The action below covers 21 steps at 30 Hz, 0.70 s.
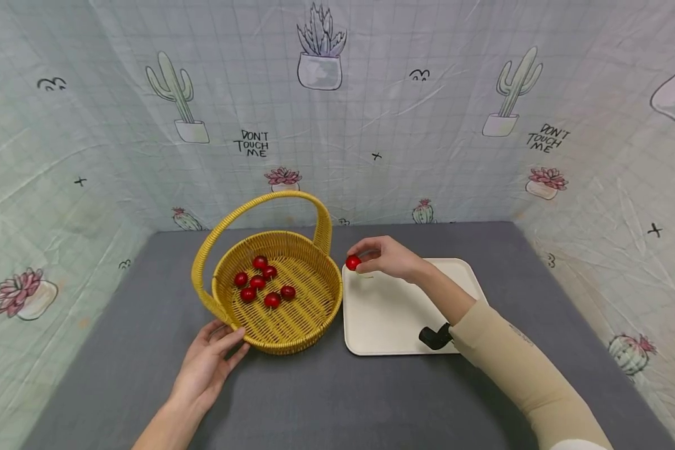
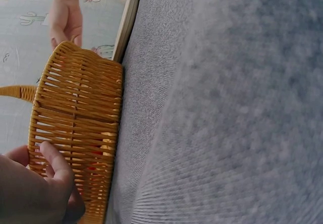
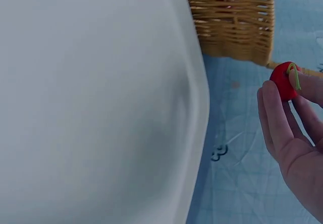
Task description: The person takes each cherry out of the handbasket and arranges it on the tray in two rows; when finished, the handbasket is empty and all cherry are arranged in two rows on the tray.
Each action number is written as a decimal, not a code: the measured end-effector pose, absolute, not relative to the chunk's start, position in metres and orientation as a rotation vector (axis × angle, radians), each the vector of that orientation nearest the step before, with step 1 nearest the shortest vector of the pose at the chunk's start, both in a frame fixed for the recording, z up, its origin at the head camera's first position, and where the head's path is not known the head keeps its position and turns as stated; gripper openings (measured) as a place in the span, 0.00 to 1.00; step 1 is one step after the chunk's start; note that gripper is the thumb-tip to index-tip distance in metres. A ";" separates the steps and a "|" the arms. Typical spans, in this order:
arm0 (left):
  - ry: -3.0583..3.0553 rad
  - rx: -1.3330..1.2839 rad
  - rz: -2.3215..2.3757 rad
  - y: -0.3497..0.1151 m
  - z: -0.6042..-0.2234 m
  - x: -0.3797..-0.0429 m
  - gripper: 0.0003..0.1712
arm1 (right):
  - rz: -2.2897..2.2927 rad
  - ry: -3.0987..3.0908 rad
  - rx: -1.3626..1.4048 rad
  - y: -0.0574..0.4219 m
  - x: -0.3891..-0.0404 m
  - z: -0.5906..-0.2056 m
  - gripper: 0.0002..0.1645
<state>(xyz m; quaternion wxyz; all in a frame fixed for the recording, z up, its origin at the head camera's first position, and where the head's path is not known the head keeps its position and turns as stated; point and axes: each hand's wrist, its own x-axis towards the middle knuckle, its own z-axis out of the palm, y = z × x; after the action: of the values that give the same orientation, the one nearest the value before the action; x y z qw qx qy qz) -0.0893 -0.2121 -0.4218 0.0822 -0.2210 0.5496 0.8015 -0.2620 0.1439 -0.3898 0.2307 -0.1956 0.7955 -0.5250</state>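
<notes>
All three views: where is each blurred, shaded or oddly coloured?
Head: diffuse light, soft shadows around the basket; left wrist: table blurred at the right, basket weave sharper; right wrist: dim, bluish cast, tray smoothly shaded and soft-edged, held cherry vivid.

place: screened-off booth | cactus-print sheeting on three sides | grey tabletop

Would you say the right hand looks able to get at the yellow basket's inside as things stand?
Probably yes: the right hand, pinching a red fruit, is beside the yellow basket, whose top is open; seemingly only its rim needs clearing.
</notes>
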 end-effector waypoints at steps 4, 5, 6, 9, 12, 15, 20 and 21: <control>1.636 -0.670 2.398 -0.212 -0.423 -0.090 0.30 | -1.443 2.216 -0.478 0.151 -0.263 -0.400 0.21; 1.636 -0.670 2.398 -0.212 -0.422 -0.090 0.30 | -1.437 2.232 -0.463 0.152 -0.263 -0.402 0.21; 1.634 -0.672 2.400 -0.212 -0.422 -0.090 0.30 | -1.435 2.244 -0.447 0.153 -0.264 -0.404 0.21; 1.636 -0.671 2.402 -0.213 -0.422 -0.089 0.30 | -1.405 2.296 -0.409 0.154 -0.265 -0.411 0.20; 1.633 -0.667 2.408 -0.213 -0.422 -0.088 0.30 | -1.374 2.337 -0.387 0.155 -0.267 -0.418 0.20; 1.628 -0.669 2.412 -0.213 -0.423 -0.088 0.30 | -1.363 2.353 -0.393 0.157 -0.269 -0.424 0.20; 1.617 -0.669 2.420 -0.213 -0.424 -0.089 0.29 | -1.362 2.373 -0.409 0.159 -0.271 -0.430 0.21; 1.615 -0.668 2.422 -0.214 -0.424 -0.089 0.29 | -1.362 2.376 -0.408 0.160 -0.271 -0.432 0.21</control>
<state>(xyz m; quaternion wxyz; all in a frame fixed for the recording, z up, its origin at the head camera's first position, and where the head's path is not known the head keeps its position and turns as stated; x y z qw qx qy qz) -0.0888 -0.2137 -0.4241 0.0774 -0.2230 0.5393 0.8084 -0.2715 0.1597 -0.4317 0.1853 -0.1449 0.8433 -0.4832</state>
